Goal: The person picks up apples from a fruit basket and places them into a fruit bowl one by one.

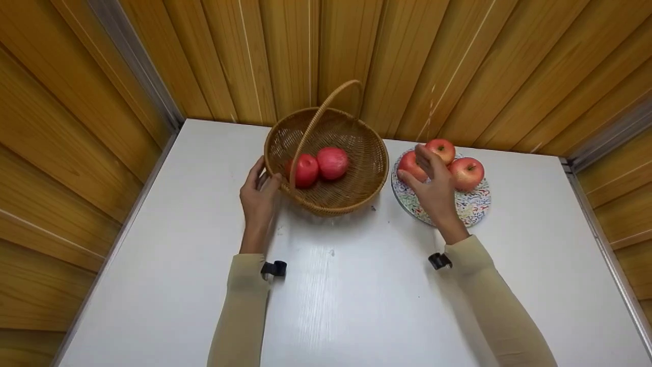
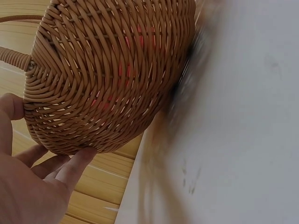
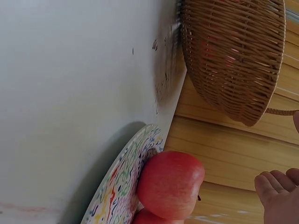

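A brown wicker basket (image 1: 364,173) with a tall arched handle (image 1: 317,117) stands toward the back of the table. Two red apples (image 1: 332,163) lie inside, on its left half. My left hand (image 1: 258,198) holds the basket's left side, thumb at the rim and fingers against the outer weave (image 2: 93,70). To the right, a round plate with a multicoloured pattern (image 1: 472,206) bears three red apples (image 1: 467,174). Over the plate's left part hovers my right hand (image 1: 437,191), fingers extended and thumb apart, holding nothing. It partly covers one apple (image 3: 170,184) in the head view.
The white table (image 1: 326,295) backs onto a wood-plank wall (image 1: 407,66), with more planks at both sides. Metal edging (image 1: 606,250) runs along the table's right side. A black wrist camera (image 1: 275,268) sits on each sleeve.
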Available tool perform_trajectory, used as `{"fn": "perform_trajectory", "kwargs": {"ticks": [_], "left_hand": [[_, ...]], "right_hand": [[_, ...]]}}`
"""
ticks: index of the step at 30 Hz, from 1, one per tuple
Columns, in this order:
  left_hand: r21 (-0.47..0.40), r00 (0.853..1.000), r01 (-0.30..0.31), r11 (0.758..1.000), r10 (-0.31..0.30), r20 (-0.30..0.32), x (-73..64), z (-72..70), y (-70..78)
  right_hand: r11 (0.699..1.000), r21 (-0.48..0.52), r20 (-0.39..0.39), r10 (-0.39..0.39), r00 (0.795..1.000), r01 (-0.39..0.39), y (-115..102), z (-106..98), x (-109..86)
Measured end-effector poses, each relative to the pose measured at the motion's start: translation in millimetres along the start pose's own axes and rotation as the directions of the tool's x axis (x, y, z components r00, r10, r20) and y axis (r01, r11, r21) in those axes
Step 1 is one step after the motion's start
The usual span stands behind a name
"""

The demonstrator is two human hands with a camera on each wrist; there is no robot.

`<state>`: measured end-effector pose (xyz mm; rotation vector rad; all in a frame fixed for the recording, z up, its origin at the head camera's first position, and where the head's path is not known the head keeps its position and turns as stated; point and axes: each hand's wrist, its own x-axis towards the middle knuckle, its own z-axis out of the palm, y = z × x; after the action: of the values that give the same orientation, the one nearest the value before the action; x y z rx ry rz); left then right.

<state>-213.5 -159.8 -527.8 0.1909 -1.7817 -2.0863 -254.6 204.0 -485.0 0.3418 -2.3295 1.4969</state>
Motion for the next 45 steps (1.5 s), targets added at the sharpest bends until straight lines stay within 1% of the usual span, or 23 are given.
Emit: {"fn": "perform_trajectory", "kwargs": {"ticks": [4, 8, 12, 15, 16, 18, 21, 24, 28, 30, 33, 36, 38, 42, 45], "left_hand": [[-0.009, 1.000, -0.002, 1.000, 0.002, 0.002, 0.0, 0.8, -0.2], [-0.001, 1.000, -0.009, 1.000, 0.009, 0.004, -0.5, 1.3, -1.1], [0.010, 1.000, -0.023, 1.000, 0.023, 0.001, -1.0, 1.8, -1.9], [0.023, 0.999, -0.032, 0.999, 0.032, -0.001, -1.3, 2.3, -2.2], [0.030, 0.999, -0.033, 0.999, 0.033, 0.001, -1.3, 2.5, -2.3], [0.042, 0.999, -0.037, 0.998, 0.037, 0.010, -1.4, 2.9, -1.5], [0.053, 0.999, -0.039, 0.998, 0.038, 0.020, -1.4, 3.7, -0.5], [0.057, 0.999, -0.042, 0.998, 0.040, 0.027, -1.2, 4.3, 0.5], [0.072, 0.998, -0.046, 0.996, 0.043, 0.037, -1.6, 5.6, 2.4], [0.087, 0.998, -0.050, 0.995, 0.047, 0.037, -1.8, 6.2, 3.2], [0.107, 0.998, -0.051, 0.993, 0.047, 0.038, -1.8, 6.7, 3.8], [0.115, 0.998, -0.053, 0.992, 0.049, 0.036, -2.3, 7.1, 4.3], [0.114, 0.997, -0.065, 0.991, 0.060, 0.040, -2.8, 7.6, 4.8], [0.105, 0.994, -0.103, 0.989, 0.098, 0.053, -3.6, 8.2, 6.3], [0.105, 0.993, -0.111, 0.988, 0.105, 0.059, -4.3, 8.7, 7.0]], "right_hand": [[1.000, 0.008, 0.019, -0.021, 1.000, 0.021, -8, 11, 0.6], [0.997, 0.028, 0.036, -0.077, 0.996, 0.076, -12, 22, 1.5], [0.990, 0.067, 0.081, -0.132, 0.988, 0.126, -15, 34, 3.7], [0.985, 0.070, 0.125, -0.163, 0.979, 0.156, -17, 42, 5.6], [0.984, 0.062, 0.139, -0.172, 0.975, 0.165, -17, 45, 6.4], [0.984, 0.016, 0.165, -0.175, 0.971, 0.175, -19, 50, 8.8], [0.983, -0.058, 0.207, -0.158, 0.965, 0.174, -23, 57, 12.0], [0.970, -0.152, 0.243, -0.150, 0.958, 0.191, -23, 62, 13.8], [0.939, -0.230, 0.296, -0.184, 0.937, 0.257, -18, 65, 12.9], [0.929, -0.241, 0.319, -0.199, 0.927, 0.282, -17, 65, 12.1], [0.923, -0.248, 0.345, -0.200, 0.917, 0.295, -17, 64, 10.8], [0.922, -0.257, 0.389, -0.176, 0.904, 0.290, -17, 64, 9.9], [0.923, -0.263, 0.427, -0.152, 0.891, 0.283, -18, 64, 9.8], [0.923, -0.268, 0.500, -0.112, 0.859, 0.276, -18, 64, 10.7], [0.920, -0.269, 0.529, -0.105, 0.842, 0.284, -18, 64, 11.3]]}}
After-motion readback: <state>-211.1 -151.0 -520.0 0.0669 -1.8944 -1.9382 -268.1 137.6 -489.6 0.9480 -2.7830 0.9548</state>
